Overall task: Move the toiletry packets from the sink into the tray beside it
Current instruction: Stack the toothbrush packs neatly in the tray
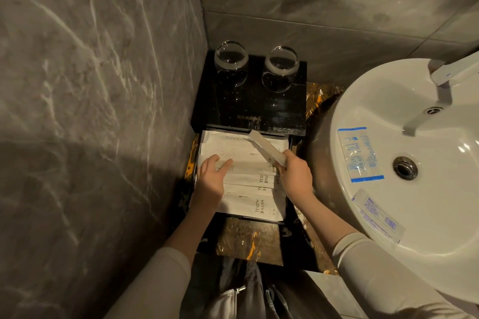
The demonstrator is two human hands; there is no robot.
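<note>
The black tray beside the white sink holds several white paper packets, some marked TOOTH BRUSH. My right hand grips a narrow white packet, tilted over the tray's far right part. My left hand rests with straight fingers on the packets at the tray's left. Inside the sink lie a clear packet with blue edges on the left slope and a flat blue-printed packet on the near rim.
Two upturned clear glasses stand on a black stand behind the tray. Grey marble walls close in on the left and at the back. A tap hangs over the sink's drain.
</note>
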